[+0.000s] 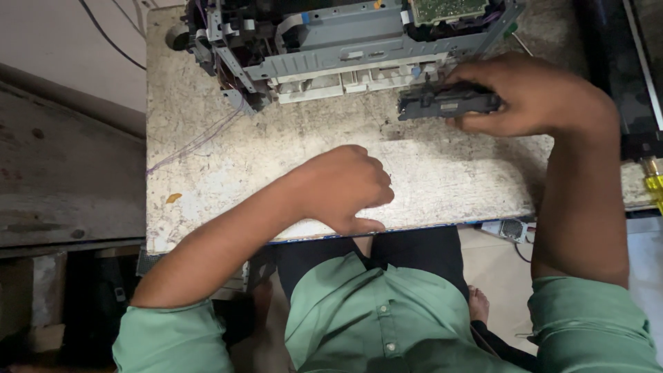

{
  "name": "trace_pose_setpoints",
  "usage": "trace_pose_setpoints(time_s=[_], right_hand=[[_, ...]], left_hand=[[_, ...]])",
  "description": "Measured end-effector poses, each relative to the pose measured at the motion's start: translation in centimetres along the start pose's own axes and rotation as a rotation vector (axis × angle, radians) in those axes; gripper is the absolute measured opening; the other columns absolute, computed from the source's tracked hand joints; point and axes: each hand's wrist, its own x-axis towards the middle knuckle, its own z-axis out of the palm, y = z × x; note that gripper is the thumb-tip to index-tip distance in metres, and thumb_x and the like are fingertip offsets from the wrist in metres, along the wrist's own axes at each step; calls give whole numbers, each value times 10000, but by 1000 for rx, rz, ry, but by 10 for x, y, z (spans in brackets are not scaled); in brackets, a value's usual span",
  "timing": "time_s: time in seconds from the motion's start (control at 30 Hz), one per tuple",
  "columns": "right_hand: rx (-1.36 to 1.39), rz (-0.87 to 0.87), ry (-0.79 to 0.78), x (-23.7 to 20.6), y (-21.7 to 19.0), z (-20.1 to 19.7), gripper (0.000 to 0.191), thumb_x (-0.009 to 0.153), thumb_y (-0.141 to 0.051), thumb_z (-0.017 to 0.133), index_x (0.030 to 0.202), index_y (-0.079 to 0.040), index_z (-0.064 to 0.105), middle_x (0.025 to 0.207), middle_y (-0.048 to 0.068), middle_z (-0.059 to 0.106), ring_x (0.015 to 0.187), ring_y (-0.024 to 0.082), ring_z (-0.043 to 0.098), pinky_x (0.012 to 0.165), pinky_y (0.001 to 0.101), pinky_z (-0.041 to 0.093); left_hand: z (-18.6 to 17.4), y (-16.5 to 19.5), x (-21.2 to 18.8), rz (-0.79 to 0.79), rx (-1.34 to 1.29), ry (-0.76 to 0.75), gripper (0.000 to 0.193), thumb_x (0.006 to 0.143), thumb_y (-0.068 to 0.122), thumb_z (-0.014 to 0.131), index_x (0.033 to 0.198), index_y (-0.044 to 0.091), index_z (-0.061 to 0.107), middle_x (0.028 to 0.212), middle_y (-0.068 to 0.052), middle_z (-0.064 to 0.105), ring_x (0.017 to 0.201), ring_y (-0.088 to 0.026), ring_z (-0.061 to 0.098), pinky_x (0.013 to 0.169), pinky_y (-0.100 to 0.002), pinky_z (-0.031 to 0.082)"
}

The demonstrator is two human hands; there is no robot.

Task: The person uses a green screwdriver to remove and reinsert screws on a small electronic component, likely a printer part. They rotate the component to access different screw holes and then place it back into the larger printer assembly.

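Observation:
A stripped-down grey printer chassis point(331, 41) with exposed plastic parts and wires sits at the far side of a worn white table point(207, 166). My right hand point(532, 93) is shut on a small dark plastic part point(445, 102), holding it just in front of the chassis's right end. My left hand point(345, 186) rests on the table's near middle in a loose fist, holding nothing, thumb along the front edge.
A green circuit board point(449, 8) sits on top of the chassis. Thin purple wires point(200, 138) trail from its left end across the table. A yellow-handled tool point(655, 186) lies at the right edge. A dark flat panel point(621, 62) lies at far right.

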Motion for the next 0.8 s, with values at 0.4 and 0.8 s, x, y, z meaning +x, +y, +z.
trace_pose_setpoints(time_s=[0.4, 0.8], right_hand=[[-5, -47, 55, -1, -3, 0, 623, 757, -392, 784, 1226, -2, 660, 1009, 226, 729, 874, 386, 712, 756, 455, 562], [-20, 64, 19, 9, -24, -3, 623, 718, -391, 796, 1201, -22, 661, 982, 215, 725, 844, 388, 707, 739, 462, 563]], left_hand=[[16, 21, 11, 65, 44, -33, 523, 603, 241, 799, 1062, 91, 598, 1004, -74, 587, 1003, -274, 583, 784, -437, 451], [24, 33, 11, 259, 377, 265, 203, 831, 270, 705, 966, 157, 602, 952, -1, 542, 969, -184, 569, 797, -348, 437]])
